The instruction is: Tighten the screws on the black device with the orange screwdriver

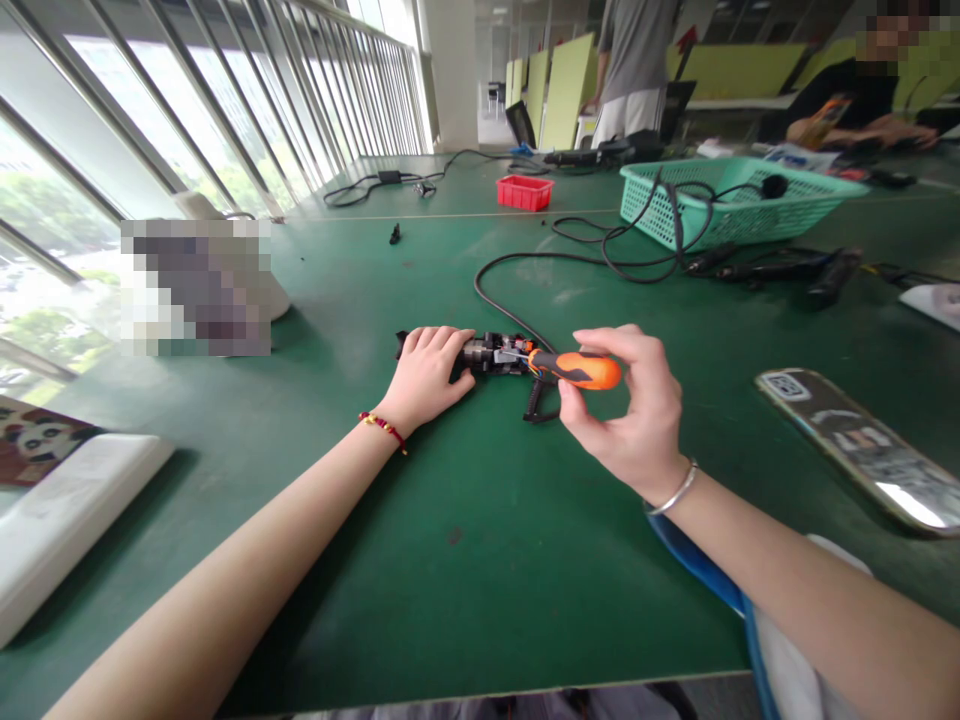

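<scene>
From my remote seat I look down on a green table (450,600), its near edge crossing the bottom of the view. A metal railing (330,80) runs along the left edge with daylight behind it; past the far edge one person in grey (637,60) stands, and another in black (817,95) sits toward the far right corner.

My left hand (433,370) lies palm down, fingers draped over the body of a black device (480,353), pressing it to the middle of the table. My right hand (645,410), wrist raised, pinches an orange-and-black screwdriver (589,370) between thumb and forefinger, the rest of the hand loosely rounded. The shaft points left over the device's opened section; whether its tip touches, I cannot tell.

For moving, I have green surface from the device to the near edge. Toward the right edge, a phone (862,450) bounds my right hand's side; toward the left edge lies a white block (82,520), well apart from my left hand. Behind, a black cable (517,256) loops toward a mint basket (652,205) near the far right, with a red tray (524,195) near the far edge.
</scene>
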`<move>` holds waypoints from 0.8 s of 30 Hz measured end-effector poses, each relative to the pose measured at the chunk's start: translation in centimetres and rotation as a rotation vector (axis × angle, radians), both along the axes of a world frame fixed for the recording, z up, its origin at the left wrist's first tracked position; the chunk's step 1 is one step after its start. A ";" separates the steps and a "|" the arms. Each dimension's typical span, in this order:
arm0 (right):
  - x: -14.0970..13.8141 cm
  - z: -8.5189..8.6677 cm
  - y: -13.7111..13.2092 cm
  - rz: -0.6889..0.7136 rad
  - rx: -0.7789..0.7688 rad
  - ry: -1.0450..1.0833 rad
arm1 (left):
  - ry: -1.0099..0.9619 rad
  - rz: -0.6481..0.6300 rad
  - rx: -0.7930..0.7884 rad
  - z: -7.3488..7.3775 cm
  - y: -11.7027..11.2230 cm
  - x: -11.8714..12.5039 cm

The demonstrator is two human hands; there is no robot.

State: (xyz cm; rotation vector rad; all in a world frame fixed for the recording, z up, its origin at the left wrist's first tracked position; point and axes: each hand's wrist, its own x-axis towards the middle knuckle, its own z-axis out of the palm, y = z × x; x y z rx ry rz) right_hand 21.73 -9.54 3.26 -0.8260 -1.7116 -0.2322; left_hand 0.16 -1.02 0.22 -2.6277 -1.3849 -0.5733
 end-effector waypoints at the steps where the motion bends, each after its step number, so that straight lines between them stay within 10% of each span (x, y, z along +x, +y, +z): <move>1: 0.0 0.0 0.0 0.002 0.002 -0.007 | -0.003 0.000 -0.002 0.0 0.0 0.0; 24: 0.0 0.0 0.0 0.002 -0.031 -0.037 | 0.025 0.003 0.021 0.0 0.0 0.0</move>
